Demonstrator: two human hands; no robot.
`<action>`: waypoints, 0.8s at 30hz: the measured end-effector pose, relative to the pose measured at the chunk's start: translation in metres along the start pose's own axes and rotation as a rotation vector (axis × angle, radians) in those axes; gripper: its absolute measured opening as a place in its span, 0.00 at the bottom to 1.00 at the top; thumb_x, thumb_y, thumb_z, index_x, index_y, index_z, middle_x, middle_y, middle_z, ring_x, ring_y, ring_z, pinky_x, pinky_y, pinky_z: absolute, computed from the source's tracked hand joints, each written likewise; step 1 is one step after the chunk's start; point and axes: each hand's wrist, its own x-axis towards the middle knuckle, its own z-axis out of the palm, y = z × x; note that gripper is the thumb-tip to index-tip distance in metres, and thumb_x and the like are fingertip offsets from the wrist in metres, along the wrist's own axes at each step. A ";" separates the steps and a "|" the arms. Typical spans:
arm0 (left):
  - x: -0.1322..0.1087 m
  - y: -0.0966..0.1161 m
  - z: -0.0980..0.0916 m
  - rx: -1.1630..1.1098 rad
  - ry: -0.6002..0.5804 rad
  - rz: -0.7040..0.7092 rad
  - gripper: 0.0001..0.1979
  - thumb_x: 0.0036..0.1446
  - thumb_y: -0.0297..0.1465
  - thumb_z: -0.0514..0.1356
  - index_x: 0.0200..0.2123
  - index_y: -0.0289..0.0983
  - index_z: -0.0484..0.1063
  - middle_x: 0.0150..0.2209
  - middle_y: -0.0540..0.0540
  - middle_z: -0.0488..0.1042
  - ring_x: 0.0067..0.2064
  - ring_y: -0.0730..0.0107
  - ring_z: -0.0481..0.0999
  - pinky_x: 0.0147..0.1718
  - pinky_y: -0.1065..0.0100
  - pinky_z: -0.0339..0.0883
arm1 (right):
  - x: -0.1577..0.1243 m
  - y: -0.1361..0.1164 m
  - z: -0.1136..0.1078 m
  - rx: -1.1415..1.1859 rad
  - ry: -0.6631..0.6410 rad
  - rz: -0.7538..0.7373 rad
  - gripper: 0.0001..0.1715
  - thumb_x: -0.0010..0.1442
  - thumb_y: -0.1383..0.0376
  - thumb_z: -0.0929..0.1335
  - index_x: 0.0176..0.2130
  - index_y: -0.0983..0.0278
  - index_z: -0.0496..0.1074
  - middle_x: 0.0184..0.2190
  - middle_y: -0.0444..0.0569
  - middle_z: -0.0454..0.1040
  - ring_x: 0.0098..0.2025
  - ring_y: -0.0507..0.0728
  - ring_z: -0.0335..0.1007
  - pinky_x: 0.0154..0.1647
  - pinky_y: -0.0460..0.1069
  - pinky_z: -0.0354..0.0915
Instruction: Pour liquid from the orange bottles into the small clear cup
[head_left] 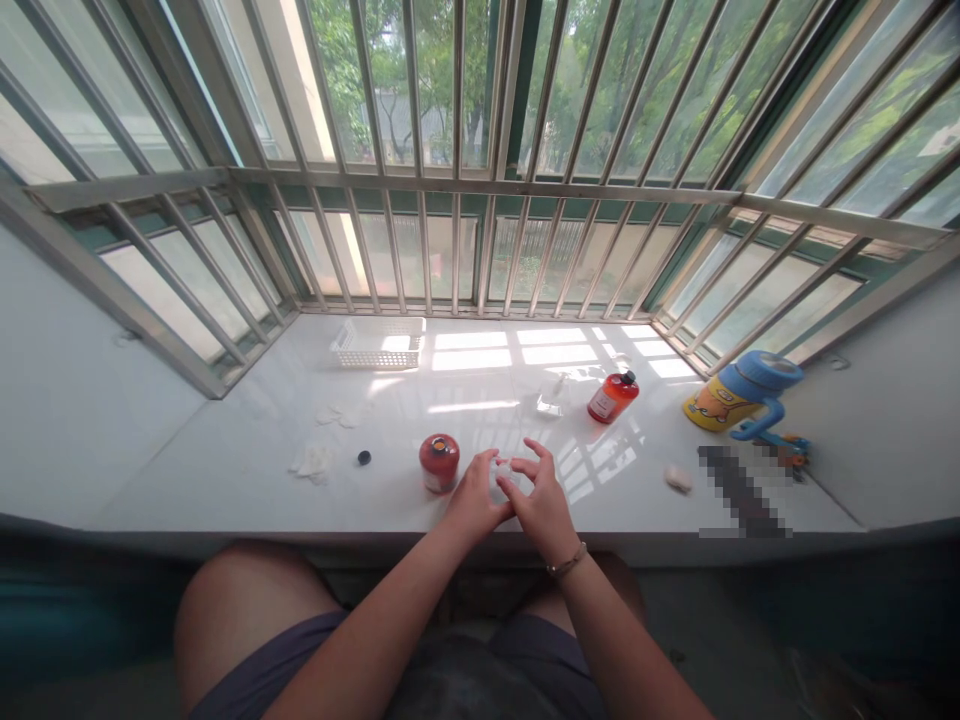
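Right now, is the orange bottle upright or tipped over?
Tipped: the orange bottle lies aslant on the white sill, its black cap pointing sideways.

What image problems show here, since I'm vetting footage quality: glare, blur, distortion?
In the head view, sunlight glares in bright patches across the white sill; the window bars bend outward from wide-angle distortion; a pixelated patch hides something at the sill's right; the left hand and right hand look fairly sharp.
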 end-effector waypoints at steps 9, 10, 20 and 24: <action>-0.008 0.000 0.020 0.014 0.127 -0.002 0.41 0.54 0.31 0.68 0.70 0.33 0.58 0.67 0.28 0.65 0.71 0.43 0.65 0.71 0.44 0.60 | 0.002 0.013 0.004 -0.135 0.106 -0.011 0.32 0.56 0.47 0.78 0.47 0.57 0.62 0.40 0.48 0.79 0.44 0.63 0.78 0.48 0.59 0.74; -0.009 0.000 0.022 0.016 0.130 -0.004 0.42 0.55 0.31 0.68 0.71 0.32 0.57 0.68 0.27 0.64 0.71 0.43 0.64 0.72 0.44 0.58 | 0.001 0.013 0.004 -0.144 0.110 -0.023 0.31 0.57 0.46 0.77 0.47 0.57 0.62 0.40 0.48 0.79 0.42 0.62 0.77 0.47 0.58 0.74; -0.055 0.033 -0.044 0.035 -0.297 -0.045 0.54 0.43 0.43 0.80 0.71 0.39 0.65 0.71 0.33 0.67 0.71 0.38 0.67 0.69 0.45 0.62 | 0.002 0.026 -0.033 -0.319 0.160 -0.137 0.29 0.63 0.40 0.72 0.46 0.57 0.63 0.42 0.51 0.77 0.41 0.62 0.74 0.44 0.58 0.73; -0.082 0.035 -0.109 -0.024 -0.302 -0.103 0.19 0.62 0.49 0.67 0.45 0.42 0.83 0.39 0.47 0.85 0.39 0.60 0.82 0.39 0.64 0.74 | 0.028 0.052 -0.090 -0.405 0.270 -0.078 0.34 0.60 0.35 0.70 0.46 0.57 0.61 0.44 0.55 0.78 0.43 0.65 0.76 0.44 0.59 0.72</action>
